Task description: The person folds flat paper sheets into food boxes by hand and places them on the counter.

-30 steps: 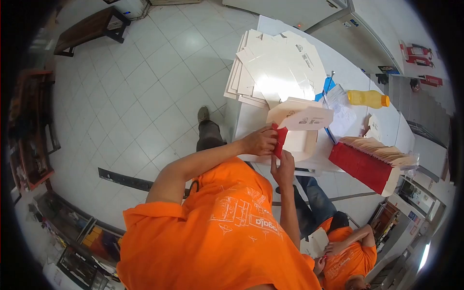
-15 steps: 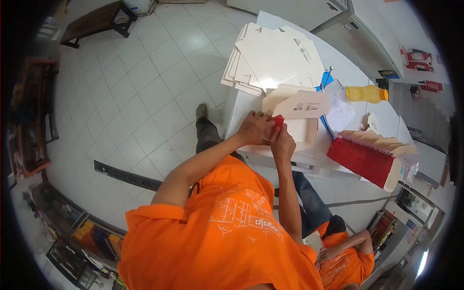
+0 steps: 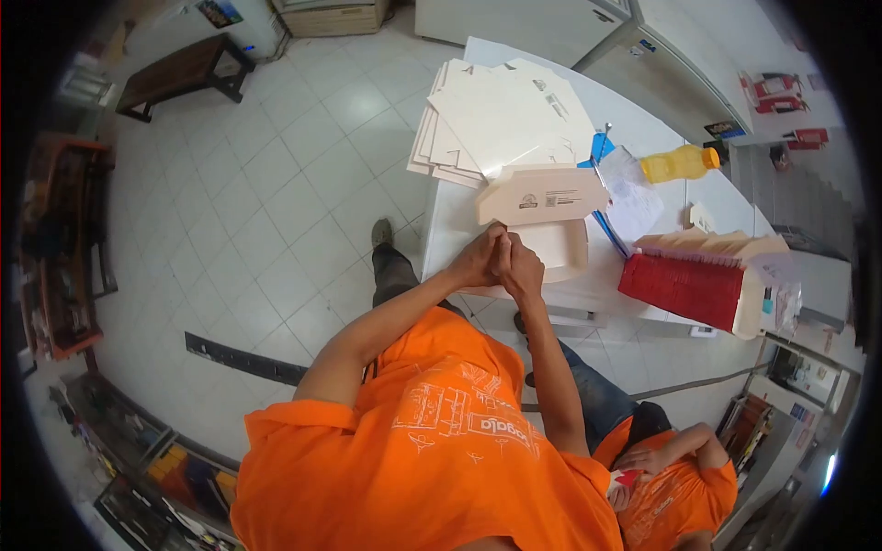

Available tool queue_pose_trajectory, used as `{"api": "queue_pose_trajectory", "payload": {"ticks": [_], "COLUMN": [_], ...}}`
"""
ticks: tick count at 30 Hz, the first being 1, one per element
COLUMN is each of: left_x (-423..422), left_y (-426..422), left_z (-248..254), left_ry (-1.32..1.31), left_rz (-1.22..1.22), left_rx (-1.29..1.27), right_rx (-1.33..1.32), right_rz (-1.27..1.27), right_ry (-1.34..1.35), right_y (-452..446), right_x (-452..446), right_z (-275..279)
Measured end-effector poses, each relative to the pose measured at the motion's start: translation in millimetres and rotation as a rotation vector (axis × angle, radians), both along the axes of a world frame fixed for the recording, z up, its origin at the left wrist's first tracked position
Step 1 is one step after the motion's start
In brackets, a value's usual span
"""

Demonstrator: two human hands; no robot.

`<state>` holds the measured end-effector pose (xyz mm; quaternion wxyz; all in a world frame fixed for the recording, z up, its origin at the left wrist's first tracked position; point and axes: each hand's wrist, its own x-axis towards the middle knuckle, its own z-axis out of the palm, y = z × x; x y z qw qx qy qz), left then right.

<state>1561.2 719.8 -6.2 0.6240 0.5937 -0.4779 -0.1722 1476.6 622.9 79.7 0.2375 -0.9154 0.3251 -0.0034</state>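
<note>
A partly folded cardboard box (image 3: 562,244) sits near the table's front edge, its printed flap (image 3: 528,199) raised at the back. My left hand (image 3: 476,260) is closed at the box's left side, fingers pressed together on its corner. Right beside it, my right hand (image 3: 522,264) is also closed on that corner, its fingers touching the left hand. The pinched part of the cardboard is hidden behind the fingers. Behind the box lies a stack of flat cardboard blanks (image 3: 514,119), cream-coloured and fanned out.
To the right, a row of folded boxes (image 3: 684,292) with red outsides stands on the table. Papers (image 3: 634,193), a blue clipboard (image 3: 602,147) and a yellow bottle (image 3: 680,163) lie farther back. A co-worker (image 3: 675,487) in orange is at the lower right.
Both hands have drawn closer together at the box's left corner. The red cardboard that showed between the fingers is now covered. The camera view has shifted slightly.
</note>
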Motion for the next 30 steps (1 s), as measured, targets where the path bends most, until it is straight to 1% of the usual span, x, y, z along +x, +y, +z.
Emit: {"api": "queue_pose_trajectory", "payload": {"ticks": [1,3,5,7,8,10,11,13,16,17,19,20,21,22,23,24,26,28,29,30], "left_x": [3,14,23,29,29,32,35,35,42,45,44,45,48,54,65,82,111,153,172,183], "left_y": [3,10,17,23,25,22,19,24,23,22,23,28,37,46,61,78,77,39,14,-4], "left_z": [7,20,24,25,28,33,35,30,27,28,36,40,66,82,68,40,22,19,21,35], "left_ry": [0.025,-0.082,-0.154,-0.195,-0.170,-0.122,-0.125,-0.120,-0.051,-0.076,-0.119,-0.212,-0.303,-0.395,-0.323,-0.254,-0.213,-0.377,-0.510,-0.669], "left_rz": [-0.031,-0.069,-0.087,-0.126,-0.151,-0.189,-0.207,-0.231,-0.339,-0.320,-0.278,-0.218,-0.153,-0.087,-0.171,-0.258,-0.196,0.048,0.144,0.126], "left_rx": [0.005,0.096,0.172,0.229,0.226,0.213,0.217,0.241,0.356,0.313,0.220,0.202,0.183,0.163,0.353,0.542,0.708,0.559,0.432,0.446], "right_rx": [0.025,-0.120,-0.594,-0.263,-0.094,0.246,0.179,0.132,0.137,0.142,0.153,0.158,0.141,0.123,0.103,0.074,0.024,0.123,0.168,0.179], "right_rz": [-0.022,-0.255,-0.332,-0.543,-0.585,-0.641,-0.613,-0.656,-0.692,-0.698,-0.717,-0.722,-0.710,-0.696,-0.680,-0.693,-0.727,-0.727,-0.722,-0.751], "right_ry": [-0.066,-0.393,-0.362,-0.432,-0.312,-0.084,-0.134,-0.161,-0.211,-0.229,-0.176,-0.151,-0.263,-0.376,-0.492,-0.455,-0.369,-0.379,-0.382,-0.389], "right_y": [-5,-23,-63,-107,-112,-117,-110,-105,-94,-94,-93,-93,-90,-86,-81,-73,-46,-23,-14,-6], "right_x": [-2,-8,-16,-35,-43,-47,-51,-53,-53,-55,-59,-60,-66,-74,-82,-86,-99,-111,-119,-128], "right_z": [0,1,18,-23,-33,-32,-34,-41,-48,-47,-45,-44,-47,-50,-53,-43,-18,-21,-24,-32]}}
